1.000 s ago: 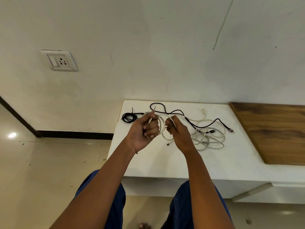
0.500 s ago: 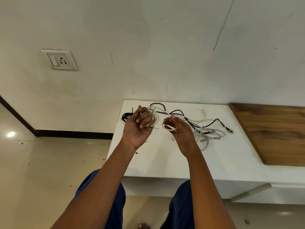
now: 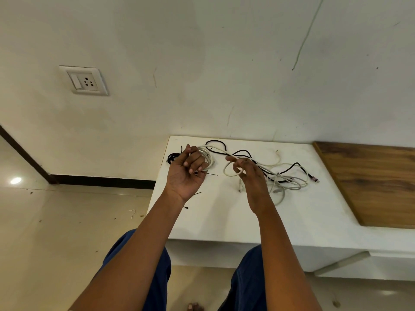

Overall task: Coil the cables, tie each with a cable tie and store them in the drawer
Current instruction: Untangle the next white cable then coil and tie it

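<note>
My left hand point(image 3: 188, 169) grips a small coil of white cable point(image 3: 207, 159) above the white table point(image 3: 224, 209). My right hand point(image 3: 249, 176) holds a fresh loop of the same white cable point(image 3: 231, 173), a little apart from the left hand. The remaining white cable lies tangled with a black cable point(image 3: 294, 168) on the table to the right. A coiled black cable point(image 3: 173, 157) lies at the table's far left corner, partly hidden by my left hand. Thin black cable ties point(image 3: 197, 194) lie on the table below my left wrist.
A wooden panel point(image 3: 377, 182) covers the table's right part. A drawer handle point(image 3: 341, 263) shows under the front edge at right. The wall stands directly behind the table, with a socket point(image 3: 84, 80) at left. My legs are below the table edge.
My hands have drawn apart and risen slightly. The left hand turned palm-up with the coil, and the right hand pulled out a new loop of white cable.
</note>
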